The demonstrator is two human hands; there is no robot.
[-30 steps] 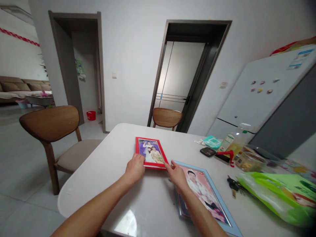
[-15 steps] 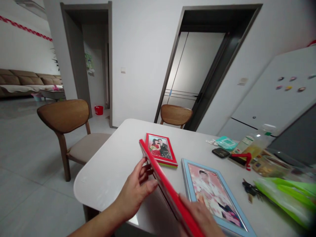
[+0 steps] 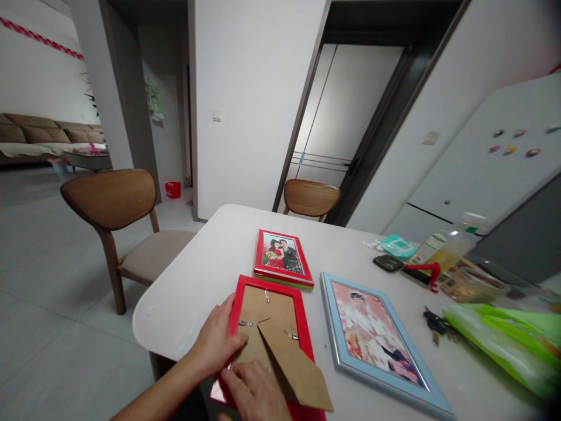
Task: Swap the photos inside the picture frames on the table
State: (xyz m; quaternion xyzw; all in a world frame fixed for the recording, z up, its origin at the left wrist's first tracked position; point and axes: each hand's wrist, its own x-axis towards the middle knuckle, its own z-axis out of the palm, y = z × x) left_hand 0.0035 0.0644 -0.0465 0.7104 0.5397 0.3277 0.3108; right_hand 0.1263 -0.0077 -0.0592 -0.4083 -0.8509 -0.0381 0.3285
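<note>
A red photo frame (image 3: 307, 327) is turned back side up over the near part of the table. Its brown backing board (image 3: 276, 304) carries small metal clips, and a cardboard stand flap (image 3: 298, 368) sticks up from it. My left hand (image 3: 218, 339) grips the frame's left edge, thumb on top. My right hand (image 3: 258, 392) is closed at the lower left part of the frame, fingers over the backing; its thumb is mostly hidden. Just beyond lies another red photo frame (image 3: 308, 266), picture up, with something green under it. To the right rests a light blue photo frame (image 3: 331, 304).
Keys (image 3: 436, 321) and a green plastic bag (image 3: 504, 333) lie at the right. Behind them are a bottle (image 3: 449, 240), a black case (image 3: 388, 263), a wipes pack (image 3: 398, 247) and a clear food container (image 3: 473, 285). Chairs (image 3: 109, 199) stand at the table's left and far sides.
The red frame has turned from edge-on to lying back side up, showing its backing and flap. My left hand has moved down and left onto its edge; my right hand has shifted left.
</note>
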